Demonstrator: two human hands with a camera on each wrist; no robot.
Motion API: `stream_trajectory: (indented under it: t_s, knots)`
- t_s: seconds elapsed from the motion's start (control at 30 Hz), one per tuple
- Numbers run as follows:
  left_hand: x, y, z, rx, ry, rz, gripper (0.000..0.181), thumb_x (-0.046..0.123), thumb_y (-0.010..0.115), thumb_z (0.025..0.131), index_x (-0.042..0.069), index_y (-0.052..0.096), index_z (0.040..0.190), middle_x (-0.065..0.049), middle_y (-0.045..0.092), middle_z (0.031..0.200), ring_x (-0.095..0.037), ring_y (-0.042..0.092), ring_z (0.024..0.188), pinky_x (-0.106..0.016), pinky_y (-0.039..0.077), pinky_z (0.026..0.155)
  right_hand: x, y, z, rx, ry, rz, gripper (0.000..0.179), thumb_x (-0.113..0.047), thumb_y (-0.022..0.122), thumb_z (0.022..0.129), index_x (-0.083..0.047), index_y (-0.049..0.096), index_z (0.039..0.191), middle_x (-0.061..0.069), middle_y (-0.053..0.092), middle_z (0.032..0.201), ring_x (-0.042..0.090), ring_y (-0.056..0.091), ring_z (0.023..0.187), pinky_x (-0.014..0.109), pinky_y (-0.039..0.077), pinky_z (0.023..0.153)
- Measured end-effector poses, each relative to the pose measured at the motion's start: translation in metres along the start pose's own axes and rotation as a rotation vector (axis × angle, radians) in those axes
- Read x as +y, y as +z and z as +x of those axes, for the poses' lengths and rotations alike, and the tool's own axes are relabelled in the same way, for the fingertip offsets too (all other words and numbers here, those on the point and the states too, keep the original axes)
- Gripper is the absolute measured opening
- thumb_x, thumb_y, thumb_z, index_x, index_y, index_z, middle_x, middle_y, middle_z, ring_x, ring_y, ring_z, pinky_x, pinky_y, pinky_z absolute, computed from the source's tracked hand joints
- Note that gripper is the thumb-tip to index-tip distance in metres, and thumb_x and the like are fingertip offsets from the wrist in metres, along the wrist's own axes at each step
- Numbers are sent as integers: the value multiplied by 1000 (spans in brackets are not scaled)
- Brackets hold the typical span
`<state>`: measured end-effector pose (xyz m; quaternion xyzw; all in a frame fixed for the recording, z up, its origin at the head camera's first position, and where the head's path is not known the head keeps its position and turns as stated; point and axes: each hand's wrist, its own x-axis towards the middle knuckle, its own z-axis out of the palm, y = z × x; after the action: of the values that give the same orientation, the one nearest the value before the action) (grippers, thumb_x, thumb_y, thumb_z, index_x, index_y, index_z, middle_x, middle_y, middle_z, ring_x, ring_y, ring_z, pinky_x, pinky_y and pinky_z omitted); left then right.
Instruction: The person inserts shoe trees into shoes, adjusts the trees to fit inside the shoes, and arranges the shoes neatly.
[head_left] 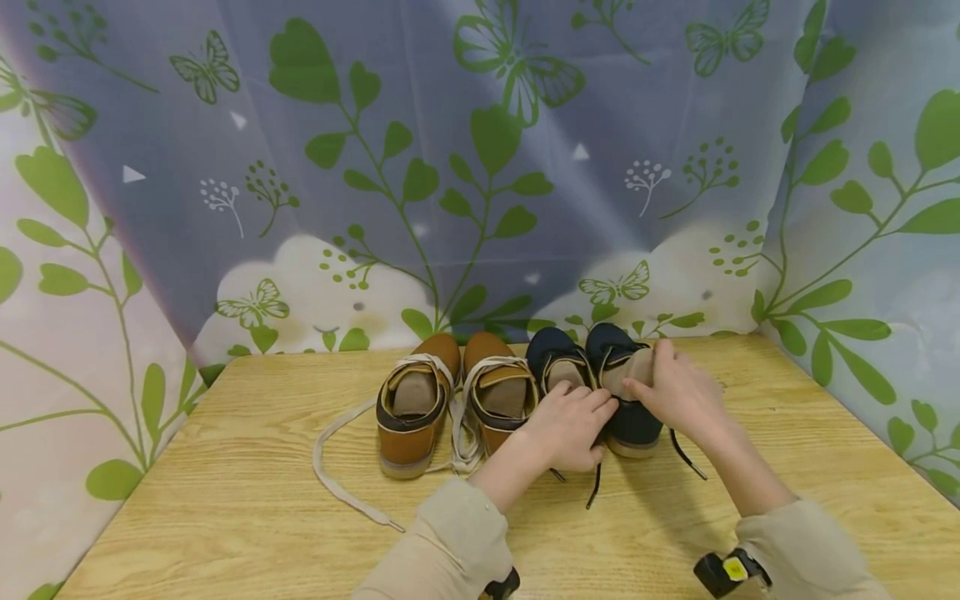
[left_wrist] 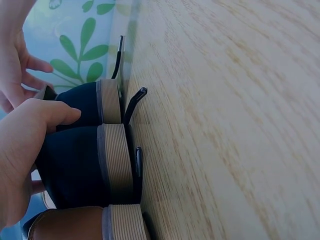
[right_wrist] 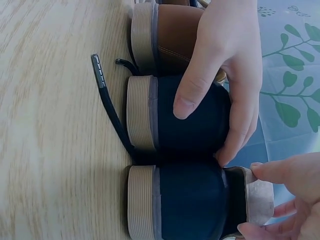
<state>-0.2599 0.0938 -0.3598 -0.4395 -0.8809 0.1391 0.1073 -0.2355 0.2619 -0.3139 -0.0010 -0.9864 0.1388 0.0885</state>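
Observation:
Two navy shoes (head_left: pixel 553 348) with pale ribbed soles stand side by side, heels facing me. My left hand (head_left: pixel 568 423) grips the left navy shoe at its heel; in the right wrist view the thumb (right_wrist: pixel 186 102) lies on the heel's back and fingers reach over the collar. At the right navy shoe (head_left: pixel 634 427), my right hand (head_left: pixel 686 392) pinches a greyish-beige insole (right_wrist: pixel 260 200) that sticks up out of the opening. How far it runs inside is hidden. Black laces (head_left: pixel 688 454) with tips hang onto the table.
A pair of brown shoes (head_left: pixel 412 446) stands just left of the navy pair, with a long pale lace (head_left: pixel 330 479) trailing on the wooden table (head_left: pixel 247 500). A leaf-and-butterfly curtain (head_left: pixel 420 125) rises behind and on both sides.

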Motion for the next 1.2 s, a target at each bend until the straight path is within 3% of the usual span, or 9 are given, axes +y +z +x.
stream_trajectory:
  t_s: [0.6,1.03,1.2]
  knots:
    - [0,1,1,4,-3,-5,64,51,50,89,24,34,145,8,35,143,-10,36,127,-31,28,102,-3,4,3,-27,-2,9,58,-31,61,90,14,33,112,37,47,99,38,56,68,40,43,51]
    - [2,-1,0,-18,2,16,63,50,49,90,23,33,145,7,35,144,-11,37,127,-31,29,101,-5,8,6,-9,-2,-10,60,-29,61,89,17,32,114,37,48,96,42,56,70,44,45,54]
    - [3,-1,0,-17,-2,12,64,50,50,90,22,33,145,7,35,144,-11,37,126,-30,29,100,-7,10,7,-4,5,-20,58,-28,61,90,16,32,113,36,47,93,38,55,64,41,44,49]
